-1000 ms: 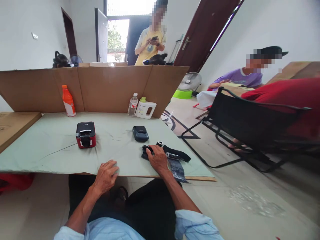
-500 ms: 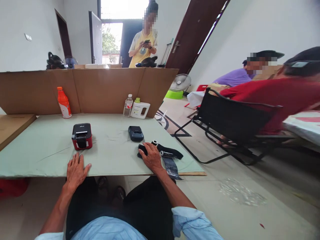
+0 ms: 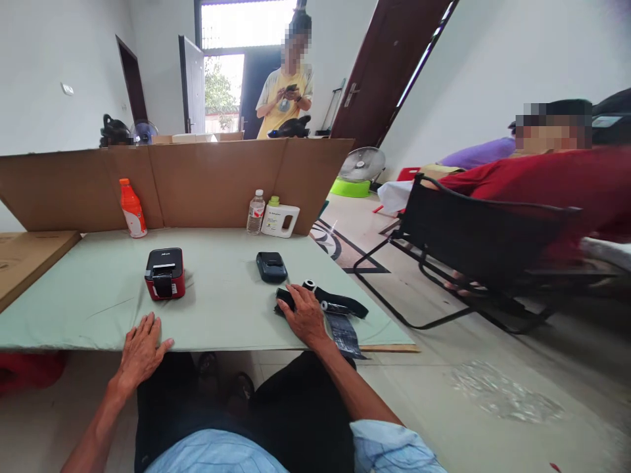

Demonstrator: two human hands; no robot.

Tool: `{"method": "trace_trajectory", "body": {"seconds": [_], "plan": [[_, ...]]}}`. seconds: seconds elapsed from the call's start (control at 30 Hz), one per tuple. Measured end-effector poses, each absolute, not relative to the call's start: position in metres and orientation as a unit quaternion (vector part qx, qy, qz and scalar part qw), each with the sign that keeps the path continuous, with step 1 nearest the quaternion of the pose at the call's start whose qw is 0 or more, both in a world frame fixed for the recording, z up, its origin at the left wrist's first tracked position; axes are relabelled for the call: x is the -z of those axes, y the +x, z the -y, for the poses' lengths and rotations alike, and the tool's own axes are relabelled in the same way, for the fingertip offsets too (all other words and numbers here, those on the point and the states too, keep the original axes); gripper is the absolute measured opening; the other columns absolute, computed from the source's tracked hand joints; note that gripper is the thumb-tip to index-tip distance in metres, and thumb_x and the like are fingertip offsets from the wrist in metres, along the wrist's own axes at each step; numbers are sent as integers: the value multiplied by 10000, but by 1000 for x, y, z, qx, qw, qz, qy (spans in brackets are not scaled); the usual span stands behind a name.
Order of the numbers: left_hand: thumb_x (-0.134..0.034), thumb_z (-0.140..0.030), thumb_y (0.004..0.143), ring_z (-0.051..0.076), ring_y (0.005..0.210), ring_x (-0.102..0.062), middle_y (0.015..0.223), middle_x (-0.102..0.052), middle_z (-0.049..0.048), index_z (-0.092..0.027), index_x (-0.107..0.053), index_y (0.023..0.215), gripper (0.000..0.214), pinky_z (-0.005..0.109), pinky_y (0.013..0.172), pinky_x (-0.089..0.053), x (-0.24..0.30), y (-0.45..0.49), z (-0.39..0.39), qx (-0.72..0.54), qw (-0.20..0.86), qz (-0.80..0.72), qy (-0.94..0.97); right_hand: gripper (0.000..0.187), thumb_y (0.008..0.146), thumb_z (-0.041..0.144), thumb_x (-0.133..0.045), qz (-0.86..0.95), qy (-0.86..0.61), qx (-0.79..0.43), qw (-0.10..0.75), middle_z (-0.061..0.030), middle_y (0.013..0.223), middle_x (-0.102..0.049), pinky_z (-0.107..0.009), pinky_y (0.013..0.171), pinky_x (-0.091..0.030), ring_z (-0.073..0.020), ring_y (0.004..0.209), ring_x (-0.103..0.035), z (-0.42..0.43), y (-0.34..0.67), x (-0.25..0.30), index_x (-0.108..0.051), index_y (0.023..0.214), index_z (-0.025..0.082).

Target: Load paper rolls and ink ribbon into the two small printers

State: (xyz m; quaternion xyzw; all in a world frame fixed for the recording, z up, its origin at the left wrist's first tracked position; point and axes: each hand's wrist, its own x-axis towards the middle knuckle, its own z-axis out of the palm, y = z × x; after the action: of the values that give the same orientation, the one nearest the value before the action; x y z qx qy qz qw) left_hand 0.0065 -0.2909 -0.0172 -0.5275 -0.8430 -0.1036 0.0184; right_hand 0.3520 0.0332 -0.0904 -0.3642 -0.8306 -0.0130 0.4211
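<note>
My left hand (image 3: 140, 353) lies flat with fingers spread on the near edge of the pale green tabletop (image 3: 89, 295), below a red and black label printer (image 3: 165, 273). My right hand (image 3: 304, 314) rests over a black device (image 3: 284, 297) at the table's near right, fingers curled on it. Beside that hand lie a black strap with a small roll (image 3: 340, 302) and a dark film strip (image 3: 346, 334) hanging over the edge. A small dark blue printer (image 3: 271, 267) sits just beyond.
A cardboard screen (image 3: 207, 180) stands along the table's back, with an orange bottle (image 3: 133, 208), a clear water bottle (image 3: 255, 212) and a white jug (image 3: 280, 217) before it. A black folding chair (image 3: 473, 243) and seated people are on the right. A person in yellow (image 3: 284, 92) stands behind.
My left hand slid left along the table edge, from the middle to below the red printer, and flattened. My right hand stayed on the black device. The view shifted slightly.
</note>
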Motion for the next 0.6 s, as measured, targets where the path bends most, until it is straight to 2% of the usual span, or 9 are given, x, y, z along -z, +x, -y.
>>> {"method": "trace_trajectory", "body": {"seconds": [0.1,0.17,0.23,0.33,0.37,0.43,0.53,0.6], "plan": [[-594,-481,916,360,1411,-595,1492,-653,153,-235,-701,1315,481,540,1155,-475,-2,-23,296,138,-54,844,-516,464,1021,468,-534,820,-371,16,436,-204,1327,-659,-561,1050,-505,-363,1251,-578,-27,352,84,-641,1364,175],[-604,-542,892,350,1256,-698,1344,-741,154,-219,-686,1347,564,509,1101,-524,-19,-48,290,200,-81,850,-480,480,1019,469,-540,812,-367,9,454,-212,1364,-642,-580,1082,-485,-368,1289,-564,-22,343,73,-628,1387,174],[-659,-576,823,369,1290,-671,1416,-686,201,-157,-608,1442,749,522,1099,-525,-34,-71,275,279,-73,845,-450,506,1021,471,-544,812,-343,-17,473,-214,1403,-626,-586,1133,-454,-360,1326,-554,-16,322,57,-607,1421,169],[-776,-592,680,408,1443,-546,1618,-475,275,-92,-478,1532,1032,520,1118,-514,-48,-93,242,411,-118,805,-412,576,1019,489,-555,830,-287,-101,466,-215,1483,-589,-577,1203,-413,-347,1403,-524,-4,271,33,-563,1483,147],[-819,-592,627,414,1464,-522,1636,-443,285,-88,-461,1535,1098,514,1127,-509,-49,-97,231,446,-143,787,-401,615,1011,499,-572,838,-269,-142,452,-216,1508,-576,-569,1227,-398,-341,1430,-513,0,251,26,-542,1508,138],[-886,-578,542,411,1440,-548,1587,-511,274,-99,-486,1501,1144,506,1133,-508,-49,-99,212,491,-187,753,-397,709,972,536,-635,848,-246,-230,408,-202,1556,-549,-562,1256,-380,-333,1470,-496,9,211,17,-499,1555,158],[-927,-548,516,377,1283,-667,1366,-705,188,-129,-570,1391,1033,517,1113,-529,-44,-95,196,498,-231,719,-427,896,885,596,-740,853,-221,-361,306,-169,1660,-451,-564,1295,-326,-339,1554,-411,21,159,10,-412,1623,210],[-936,-524,531,364,1217,-699,1286,-744,154,-140,-585,1346,966,529,1105,-536,-40,-90,193,497,-246,706,-441,1009,833,621,-783,840,-222,-430,247,-185,1696,-389,-565,1304,-303,-363,1576,-374,26,134,9,-369,1645,187]]}}
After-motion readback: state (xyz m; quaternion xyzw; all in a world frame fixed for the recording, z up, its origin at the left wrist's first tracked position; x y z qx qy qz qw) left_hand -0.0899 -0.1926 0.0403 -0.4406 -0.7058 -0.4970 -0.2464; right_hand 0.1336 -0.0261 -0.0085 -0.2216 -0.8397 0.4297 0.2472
